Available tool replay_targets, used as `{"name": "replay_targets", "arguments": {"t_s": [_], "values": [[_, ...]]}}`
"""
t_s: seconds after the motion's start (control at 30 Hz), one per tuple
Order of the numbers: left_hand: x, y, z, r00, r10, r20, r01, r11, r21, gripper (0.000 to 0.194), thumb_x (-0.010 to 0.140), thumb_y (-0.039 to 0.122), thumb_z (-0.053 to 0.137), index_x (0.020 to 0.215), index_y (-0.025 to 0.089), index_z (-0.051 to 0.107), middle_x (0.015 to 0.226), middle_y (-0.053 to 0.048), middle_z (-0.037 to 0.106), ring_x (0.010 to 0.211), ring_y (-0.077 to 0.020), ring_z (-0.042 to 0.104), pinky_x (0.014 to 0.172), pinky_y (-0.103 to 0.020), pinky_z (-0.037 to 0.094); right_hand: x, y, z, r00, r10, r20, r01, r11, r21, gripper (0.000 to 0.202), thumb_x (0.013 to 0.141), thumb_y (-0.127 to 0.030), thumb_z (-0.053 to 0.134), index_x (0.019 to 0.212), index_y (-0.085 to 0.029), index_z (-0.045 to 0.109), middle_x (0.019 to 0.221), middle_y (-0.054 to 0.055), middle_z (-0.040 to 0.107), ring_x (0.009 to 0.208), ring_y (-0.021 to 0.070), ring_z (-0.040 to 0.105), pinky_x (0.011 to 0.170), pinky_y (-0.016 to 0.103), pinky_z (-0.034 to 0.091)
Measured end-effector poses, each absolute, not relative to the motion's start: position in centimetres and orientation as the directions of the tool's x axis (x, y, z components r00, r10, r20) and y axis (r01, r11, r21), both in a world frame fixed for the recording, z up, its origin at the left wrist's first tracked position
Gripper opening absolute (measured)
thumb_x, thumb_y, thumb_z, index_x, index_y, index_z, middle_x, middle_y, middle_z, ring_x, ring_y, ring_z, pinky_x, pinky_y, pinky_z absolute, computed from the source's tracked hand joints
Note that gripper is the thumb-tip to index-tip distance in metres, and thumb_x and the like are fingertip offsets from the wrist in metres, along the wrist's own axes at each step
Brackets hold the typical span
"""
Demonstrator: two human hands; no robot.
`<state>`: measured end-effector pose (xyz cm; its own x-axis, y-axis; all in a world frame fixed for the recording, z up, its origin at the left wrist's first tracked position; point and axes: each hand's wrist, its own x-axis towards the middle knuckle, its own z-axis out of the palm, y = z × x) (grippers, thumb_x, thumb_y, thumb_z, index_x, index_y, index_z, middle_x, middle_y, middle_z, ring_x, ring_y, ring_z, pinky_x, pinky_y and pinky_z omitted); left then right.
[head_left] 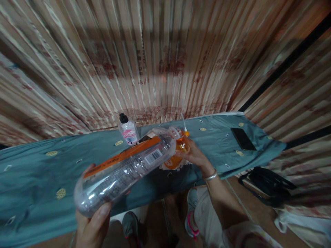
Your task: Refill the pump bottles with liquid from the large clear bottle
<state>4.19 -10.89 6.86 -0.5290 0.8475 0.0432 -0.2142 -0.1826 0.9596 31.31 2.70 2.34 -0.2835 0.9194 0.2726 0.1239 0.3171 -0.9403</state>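
A large clear bottle (129, 168) with an orange-edged label and a barcode is tilted, its neck toward the right. My left hand (93, 217) is wrapped round its base. My right hand (195, 153) grips a smaller orange bottle (182, 144) at the large bottle's mouth. Whether the two necks touch, I cannot tell. An orange and white label or packet (172, 162) shows below them. Behind stands a clear bottle with a black cap and pink label (128, 131). A white pump nozzle with an orange collar (186, 132) is just beyond my right hand.
A teal cloth with yellow pineapple prints (33, 172) covers the narrow table. A black phone (243, 139) lies at the right. Striped curtains (160, 62) hang behind. On the floor are a black bag (266, 184) and shoes (130, 224) below the table's front edge.
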Motion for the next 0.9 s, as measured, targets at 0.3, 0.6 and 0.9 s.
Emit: {"name": "replay_targets", "arguments": {"t_s": [0.3, 0.6, 0.9], "values": [[3.8, -10.9, 6.3, -0.522, 0.848, 0.091, -0.173, -0.210, 0.962, 0.091, 0.051, 0.045, 0.098, 0.136, 0.030, 0.068, 0.120, -0.007, 0.073, 0.105, -0.0315, 0.071, 0.074, -0.036, 0.068, 31.4, 2.7, 1.9, -0.296, 0.921, 0.252, 0.107, 0.294, -0.950, 0.069, 0.074, -0.065, 0.087, 0.125, -0.025, 0.066, 0.126, 0.009, 0.076, 0.117, 0.0322, 0.072, 0.105, 0.047, 0.055], [2.8, -10.7, 5.2, -0.528, 0.842, 0.109, -0.155, -0.221, 0.963, 0.094, 0.047, 0.043, 0.097, 0.136, 0.029, 0.070, 0.118, -0.009, 0.074, 0.102, -0.0323, 0.072, 0.068, -0.036, 0.068, 31.4, 2.9, 1.7, -0.278, 0.921, 0.275, 0.120, 0.317, -0.941, 0.071, 0.072, -0.066, 0.087, 0.127, -0.026, 0.066, 0.128, 0.009, 0.075, 0.119, 0.0323, 0.071, 0.109, 0.048, 0.053], [2.9, -10.8, 5.2, -0.529, 0.844, 0.091, -0.159, -0.203, 0.966, 0.093, 0.047, 0.044, 0.098, 0.135, 0.029, 0.071, 0.114, -0.008, 0.074, 0.099, -0.0306, 0.072, 0.070, -0.035, 0.068, 31.4, 2.8, 1.7, -0.289, 0.914, 0.284, 0.126, 0.330, -0.936, 0.068, 0.074, -0.065, 0.086, 0.125, -0.025, 0.065, 0.125, 0.009, 0.076, 0.115, 0.0315, 0.072, 0.103, 0.045, 0.055]]}}
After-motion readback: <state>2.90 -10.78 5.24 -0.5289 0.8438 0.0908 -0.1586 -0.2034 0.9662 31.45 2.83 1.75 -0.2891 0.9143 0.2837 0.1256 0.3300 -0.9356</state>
